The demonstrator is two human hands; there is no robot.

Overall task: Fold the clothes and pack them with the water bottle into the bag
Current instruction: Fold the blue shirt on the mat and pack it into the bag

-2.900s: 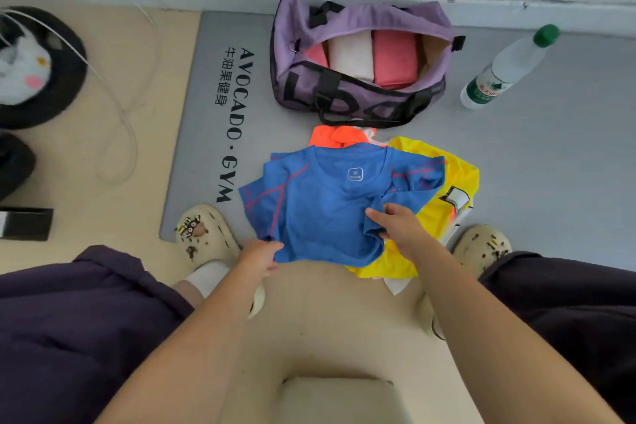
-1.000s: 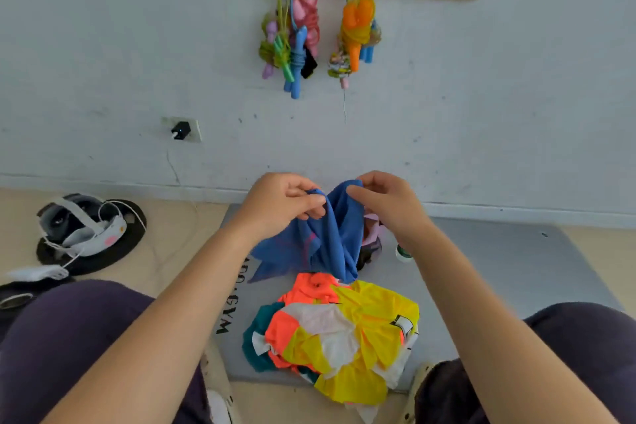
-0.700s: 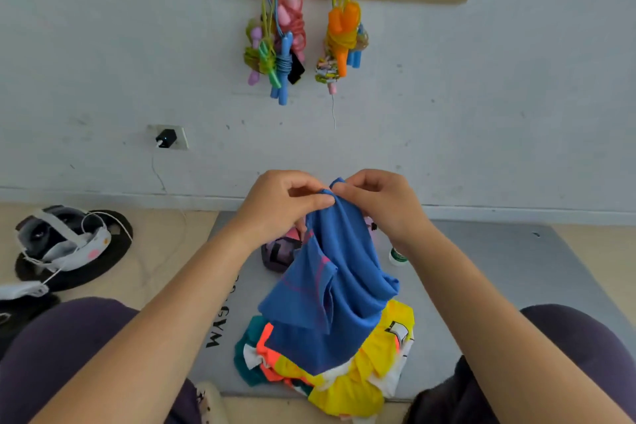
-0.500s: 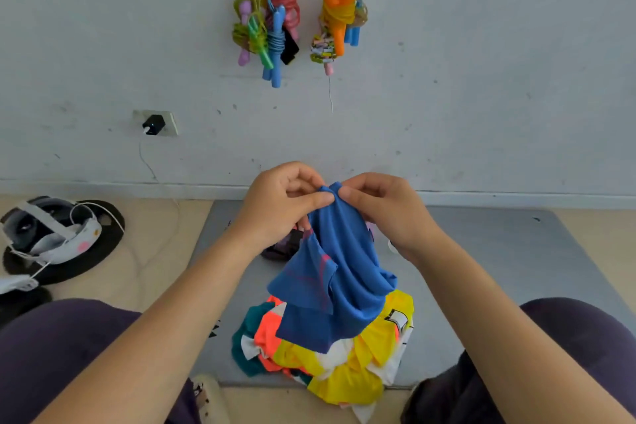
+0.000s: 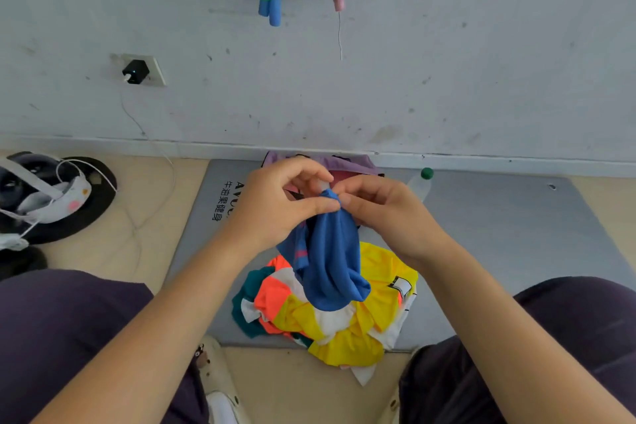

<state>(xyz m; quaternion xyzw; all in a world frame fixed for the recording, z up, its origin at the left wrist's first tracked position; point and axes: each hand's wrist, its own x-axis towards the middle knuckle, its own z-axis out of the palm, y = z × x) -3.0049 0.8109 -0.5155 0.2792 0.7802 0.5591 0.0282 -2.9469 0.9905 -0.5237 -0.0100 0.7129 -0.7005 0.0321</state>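
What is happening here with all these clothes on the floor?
A person sits over a grey mat and holds up a blue shirt, pinching its top edge with the left hand and the right hand. Below it lies an unfolded pile of clothes. The purple bag and the water bottle wait by the wall.

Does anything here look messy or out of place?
Yes: the clothes pile on the mat is crumpled, not folded, and the bottle lies on its side beside the bag.
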